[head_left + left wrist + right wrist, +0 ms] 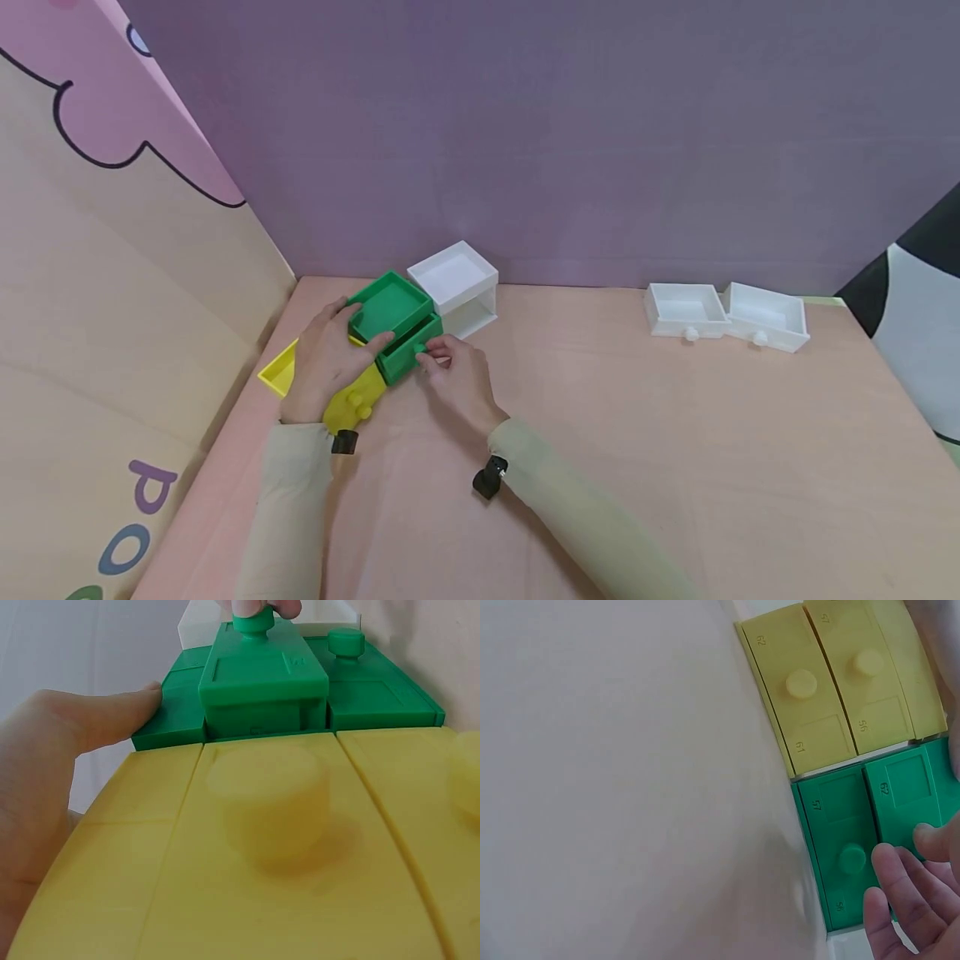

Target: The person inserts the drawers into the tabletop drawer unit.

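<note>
A small green drawer cabinet (390,304) stands between a yellow cabinet (349,408) and a white one (453,275). Its upper green drawer (262,675) is slid partly out; the lower green drawer (832,821) sits flush. With thumb and fingertips my right hand (463,382) pinches the upper drawer's round knob (253,624). My left hand (326,360) lies over the yellow cabinet, its straight thumb (120,716) touching the green cabinet's top edge. The other left fingers reach the green cabinet's left side in the head view and are partly hidden.
Two loose white drawers (684,308) with round knobs stand at the back right of the pink-covered table (600,417). Behind them rises a purple-grey wall (570,150). A printed panel (112,317) borders the table on the left.
</note>
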`<control>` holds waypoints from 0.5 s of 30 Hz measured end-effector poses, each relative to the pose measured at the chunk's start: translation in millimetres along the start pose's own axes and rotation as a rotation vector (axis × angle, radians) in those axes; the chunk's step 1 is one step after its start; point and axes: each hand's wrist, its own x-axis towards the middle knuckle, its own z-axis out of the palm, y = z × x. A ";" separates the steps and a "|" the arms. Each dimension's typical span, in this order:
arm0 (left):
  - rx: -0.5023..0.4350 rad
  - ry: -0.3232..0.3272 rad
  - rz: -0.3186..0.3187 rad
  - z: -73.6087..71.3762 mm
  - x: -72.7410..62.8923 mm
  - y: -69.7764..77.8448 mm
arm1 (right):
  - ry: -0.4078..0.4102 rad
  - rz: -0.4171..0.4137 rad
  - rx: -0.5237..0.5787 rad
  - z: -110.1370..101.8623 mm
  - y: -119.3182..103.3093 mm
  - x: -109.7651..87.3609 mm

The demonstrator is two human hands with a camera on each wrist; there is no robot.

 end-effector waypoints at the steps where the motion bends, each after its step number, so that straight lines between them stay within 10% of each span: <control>1: 0.000 -0.002 0.001 0.0 0.0 0.3 | -0.001 0.006 -0.003 0.4 0.1 0.7; 15: 0.004 0.005 0.011 0.9 -0.3 0.2 | -0.014 0.005 -0.002 5.2 -3.2 7.5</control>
